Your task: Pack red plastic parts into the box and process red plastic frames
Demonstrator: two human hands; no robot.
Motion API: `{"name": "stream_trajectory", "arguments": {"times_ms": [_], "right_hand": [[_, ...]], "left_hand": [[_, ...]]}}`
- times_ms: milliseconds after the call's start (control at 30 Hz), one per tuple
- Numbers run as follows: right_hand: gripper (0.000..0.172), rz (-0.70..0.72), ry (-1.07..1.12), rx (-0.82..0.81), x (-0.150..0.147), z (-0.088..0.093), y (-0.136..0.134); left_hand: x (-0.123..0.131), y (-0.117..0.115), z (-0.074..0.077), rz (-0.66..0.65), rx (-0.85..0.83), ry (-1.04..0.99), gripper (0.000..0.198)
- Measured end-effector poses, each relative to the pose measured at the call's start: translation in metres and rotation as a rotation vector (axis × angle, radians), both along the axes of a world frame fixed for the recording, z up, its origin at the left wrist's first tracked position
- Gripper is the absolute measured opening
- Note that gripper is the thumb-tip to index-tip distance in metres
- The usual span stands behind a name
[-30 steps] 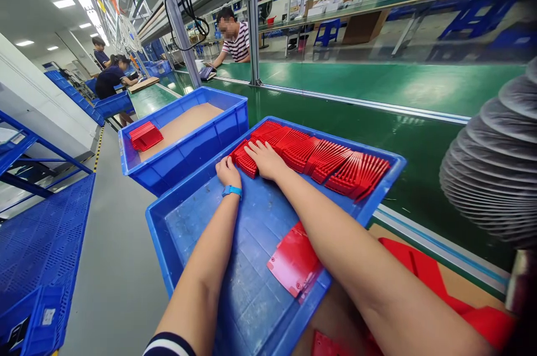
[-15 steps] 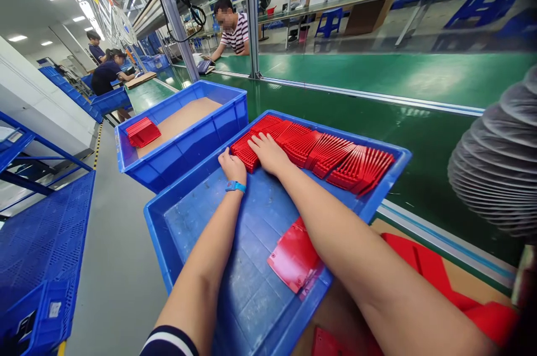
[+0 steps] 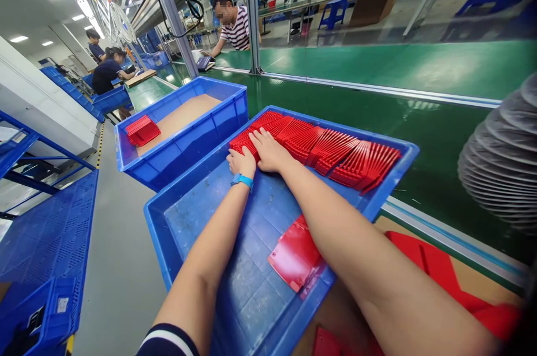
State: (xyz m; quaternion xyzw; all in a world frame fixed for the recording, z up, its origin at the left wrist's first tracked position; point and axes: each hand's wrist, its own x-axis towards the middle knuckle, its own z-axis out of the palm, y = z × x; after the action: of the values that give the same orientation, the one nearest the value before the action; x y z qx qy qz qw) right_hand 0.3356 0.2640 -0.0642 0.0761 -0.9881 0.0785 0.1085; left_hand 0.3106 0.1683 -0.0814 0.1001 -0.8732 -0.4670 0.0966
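Facing a long green conveyor table (image 3: 419, 137), with a grey ribbed duct (image 3: 499, 160) at right. Person in striped shirt (image 3: 235, 28) works across the line, far; seated person in navy (image 3: 107, 73) further along, far left. Two blue plastic crates sit side by side. Far crate (image 3: 180, 149) is lined with cardboard and holds a small red stack (image 3: 142, 130). Near crate (image 3: 157, 244) holds a fanned row of red plastic sheets (image 3: 323, 149) along its far wall, plus a loose red sheet (image 3: 293, 252) under the right forearm. Left hand (image 3: 241, 163) and right hand (image 3: 271, 151) lie open, palms down, side by side on the row's left end; no pinch. Blue wristband (image 3: 242, 181) on left wrist.
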Motion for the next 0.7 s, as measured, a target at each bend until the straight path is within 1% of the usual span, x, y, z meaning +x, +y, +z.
{"name": "stream_trajectory", "arguments": {"times_ms": [133, 300, 500, 633, 700], "right_hand": [[0.080, -0.054, -0.013, -0.037, -0.003, 0.000, -0.003], [0.076, -0.037, -0.013, -0.037, -0.007, 0.000, -0.006], [0.071, -0.124, 0.086, 0.016, 0.001, 0.005, 0.005], [0.069, -0.225, 0.152, 0.070, 0.006, 0.009, 0.013], [0.067, -0.250, 0.154, 0.092, 0.006, 0.009, 0.015]], "left_hand": [[-0.003, 0.000, 0.000, 0.015, 0.003, -0.030, 0.038], [-0.003, 0.004, -0.003, -0.004, 0.024, -0.026, 0.039], [0.003, 0.009, -0.005, -0.052, 0.027, 0.000, 0.045], [0.002, 0.008, -0.005, -0.005, 0.047, 0.004, 0.042], [0.001, 0.007, -0.005, 0.024, 0.061, 0.006, 0.039]]}}
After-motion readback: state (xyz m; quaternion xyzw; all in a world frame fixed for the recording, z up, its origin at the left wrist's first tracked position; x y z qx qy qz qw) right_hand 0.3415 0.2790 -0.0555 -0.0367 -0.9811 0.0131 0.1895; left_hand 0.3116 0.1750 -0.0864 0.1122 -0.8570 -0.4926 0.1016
